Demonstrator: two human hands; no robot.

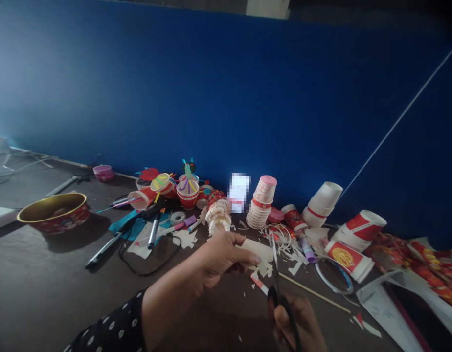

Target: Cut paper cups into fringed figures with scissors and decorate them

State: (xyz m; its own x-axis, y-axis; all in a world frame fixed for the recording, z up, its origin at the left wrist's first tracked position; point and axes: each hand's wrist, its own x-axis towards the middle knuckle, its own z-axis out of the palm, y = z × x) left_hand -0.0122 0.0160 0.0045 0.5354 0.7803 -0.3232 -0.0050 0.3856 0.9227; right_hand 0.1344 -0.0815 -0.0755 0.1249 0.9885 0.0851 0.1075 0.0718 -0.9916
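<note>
My left hand point(224, 256) pinches a piece of white paper point(260, 250) between thumb and fingers, above the middle of the dark table. The paper's lower edge looks cut into ragged strips. My right hand point(297, 320) is wrapped around the black handles of a pair of scissors point(274, 264), whose blades point away from me along the paper's right edge. Whether the blades touch the paper I cannot tell. Beneath lie white paper scraps point(295, 259) and a red-and-white strip point(259, 283). Just behind my left hand is a bunch of curled white paper point(217, 215) with red on top.
A stack of paper cups point(261, 203) stands at the back beside a blurred bright screen point(239, 191). More cups point(323, 204) and a tape ring point(334, 275) lie right, with a thin stick point(314, 293) nearer. Decorated cups point(188, 193), markers point(154, 232) and a gold-rimmed bowl point(54, 215) are left.
</note>
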